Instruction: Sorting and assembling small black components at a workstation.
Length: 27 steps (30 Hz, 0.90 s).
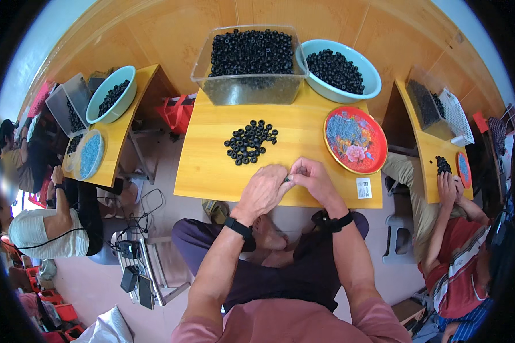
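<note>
My left hand (265, 186) and my right hand (313, 179) meet over the front edge of the yellow table (212, 177). Both are closed, thumbs and fingertips pinched together. A small dark bit shows between them, too tiny and covered to name. Just beyond my left hand lies a loose pile of small round black parts (249, 141), some with holes through them. Right of my right hand rests a red flowered plate (376, 123) with a gold rim, bearing a heap of small grey-blue pieces (347, 130).
At the table's back stand a clear plastic bin (252, 91) and a light-blue basin (337, 94), both filled with black parts. A white label (364, 188) sits at the front right corner. People work at tables on both sides. Left of my legs is a metal stool (149, 268) with cables and devices.
</note>
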{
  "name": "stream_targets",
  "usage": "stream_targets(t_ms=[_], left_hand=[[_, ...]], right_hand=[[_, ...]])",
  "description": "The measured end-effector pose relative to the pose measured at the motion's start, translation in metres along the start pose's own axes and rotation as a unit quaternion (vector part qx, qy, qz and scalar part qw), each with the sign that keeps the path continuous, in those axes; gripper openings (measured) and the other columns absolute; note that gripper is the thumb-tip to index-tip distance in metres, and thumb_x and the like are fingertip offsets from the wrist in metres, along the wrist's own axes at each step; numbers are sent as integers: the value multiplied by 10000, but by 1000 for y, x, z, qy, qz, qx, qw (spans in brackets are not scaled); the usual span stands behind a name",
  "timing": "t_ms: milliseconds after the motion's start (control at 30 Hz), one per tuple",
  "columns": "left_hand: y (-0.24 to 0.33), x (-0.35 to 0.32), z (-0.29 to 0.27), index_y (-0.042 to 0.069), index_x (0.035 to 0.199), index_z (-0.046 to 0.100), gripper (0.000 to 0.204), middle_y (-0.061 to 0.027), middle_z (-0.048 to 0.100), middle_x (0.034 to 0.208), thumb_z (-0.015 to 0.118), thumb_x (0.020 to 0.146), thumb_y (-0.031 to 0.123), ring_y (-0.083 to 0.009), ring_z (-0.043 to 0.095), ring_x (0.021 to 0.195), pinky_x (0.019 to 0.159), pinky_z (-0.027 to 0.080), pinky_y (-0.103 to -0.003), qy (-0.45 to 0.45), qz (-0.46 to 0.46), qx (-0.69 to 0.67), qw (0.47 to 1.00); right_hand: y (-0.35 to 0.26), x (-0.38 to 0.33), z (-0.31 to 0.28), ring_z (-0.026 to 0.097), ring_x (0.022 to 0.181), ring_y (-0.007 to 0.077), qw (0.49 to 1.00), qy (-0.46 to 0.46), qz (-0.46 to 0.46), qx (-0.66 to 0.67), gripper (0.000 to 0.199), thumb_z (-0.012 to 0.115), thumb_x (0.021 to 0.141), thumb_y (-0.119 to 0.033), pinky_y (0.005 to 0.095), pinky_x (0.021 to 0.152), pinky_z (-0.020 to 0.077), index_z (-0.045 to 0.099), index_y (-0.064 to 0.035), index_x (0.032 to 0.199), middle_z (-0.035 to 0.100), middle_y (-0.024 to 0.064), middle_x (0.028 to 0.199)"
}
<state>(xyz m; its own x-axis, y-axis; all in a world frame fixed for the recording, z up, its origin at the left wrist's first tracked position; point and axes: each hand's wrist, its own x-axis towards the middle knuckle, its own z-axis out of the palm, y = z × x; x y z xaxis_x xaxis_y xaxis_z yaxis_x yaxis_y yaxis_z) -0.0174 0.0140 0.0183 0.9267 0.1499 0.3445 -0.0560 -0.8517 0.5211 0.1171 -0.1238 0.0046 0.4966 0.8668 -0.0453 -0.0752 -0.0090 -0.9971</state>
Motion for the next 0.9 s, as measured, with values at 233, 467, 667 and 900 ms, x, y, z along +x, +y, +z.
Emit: stream_targets(t_ms=[233,467,667,900], left_hand=[[4,-1,-2,25,873,562,270,-184,607,824,635,961,269,-372,617,836,773,492,-466,26,7,11,1000],[12,-3,-10,10,981,607,317,-167,621,784,719,906,297,-350,637,791,761,519,-449,33,-44,-50,997],[-1,-12,0,5,887,638,286,-132,580,700,770,865,257,-293,600,645,620,497,-406,57,-143,-157,975],[-11,-7,4,26,819,621,222,-129,595,739,729,873,212,-307,620,692,648,504,-410,58,-102,-132,984]], right_hand=[[1,-1,3,587,735,57,998,22,-13,-65,72,693,881,-52,229,681,487,646,-34,931,632,-19,805],[-13,-7,2,654,750,88,999,31,18,5,130,695,917,-106,247,696,541,682,-12,1005,694,21,860],[-64,12,-50,683,780,120,959,75,61,-267,97,699,861,-52,264,698,547,721,10,932,715,74,806],[-167,61,-70,652,949,122,914,268,-191,-237,397,703,893,-46,270,837,534,628,9,1279,675,92,1117]])
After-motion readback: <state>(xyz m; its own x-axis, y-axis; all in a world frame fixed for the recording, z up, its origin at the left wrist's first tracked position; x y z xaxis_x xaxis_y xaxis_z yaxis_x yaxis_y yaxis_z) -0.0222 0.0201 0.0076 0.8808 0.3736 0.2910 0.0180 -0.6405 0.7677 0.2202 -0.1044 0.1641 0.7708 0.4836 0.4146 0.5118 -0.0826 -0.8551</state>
